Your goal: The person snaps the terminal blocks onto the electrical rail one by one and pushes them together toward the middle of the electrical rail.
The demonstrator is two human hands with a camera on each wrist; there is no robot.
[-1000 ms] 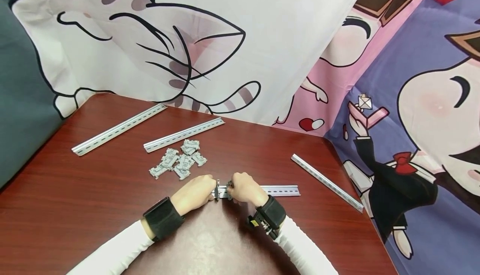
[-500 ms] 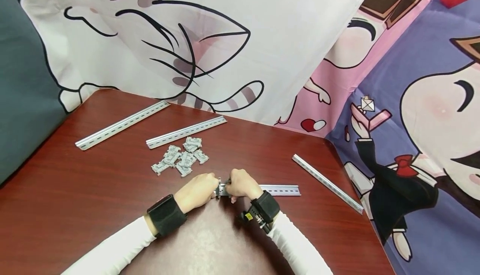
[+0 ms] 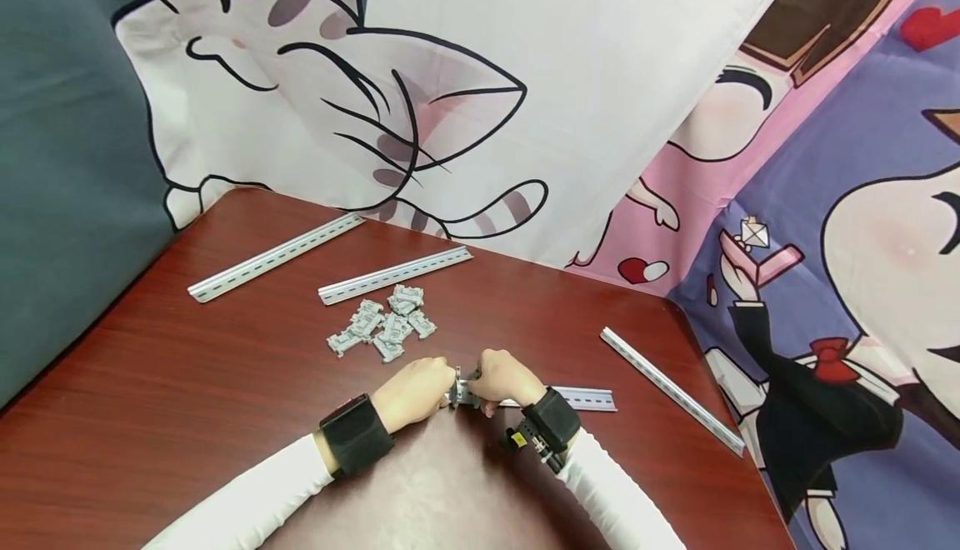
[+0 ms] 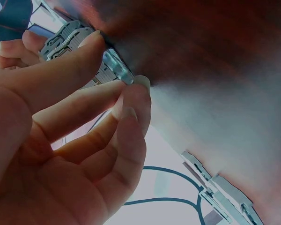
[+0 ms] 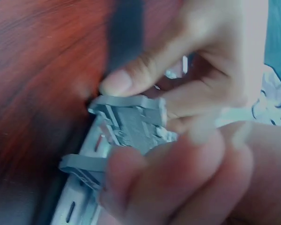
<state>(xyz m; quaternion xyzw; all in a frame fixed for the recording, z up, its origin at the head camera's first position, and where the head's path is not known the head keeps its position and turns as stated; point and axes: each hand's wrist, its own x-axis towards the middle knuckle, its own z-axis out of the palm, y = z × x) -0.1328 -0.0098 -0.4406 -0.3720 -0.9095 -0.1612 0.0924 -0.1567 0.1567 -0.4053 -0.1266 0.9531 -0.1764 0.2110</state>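
In the head view a slotted metal DIN rail [image 3: 588,398] lies across the table in front of me. My left hand [image 3: 420,387] grips its left end, the thumb against a grey terminal block [image 5: 131,124] that stands upright on the rail. Close beside it, my right hand [image 3: 510,379] pinches a second grey terminal block [image 5: 86,166] at the rail. A small gap separates the two blocks in the right wrist view. The left wrist view shows both blocks close together beyond the left thumb. Fingers hide part of the rail and the blocks.
Several loose grey terminal blocks [image 3: 393,329] lie in a pile beyond my left hand. Two more rails, a longer one [image 3: 273,257] and a shorter one [image 3: 393,275], lie at the back left. A narrow rail [image 3: 671,392] lies near the table's right edge. Printed cloth [image 3: 600,75] hangs behind.
My right hand has come closer to the left hand, and the gap between the two blocks has narrowed. The left hand keeps its grip on the rail's end. The head view has shifted slightly.
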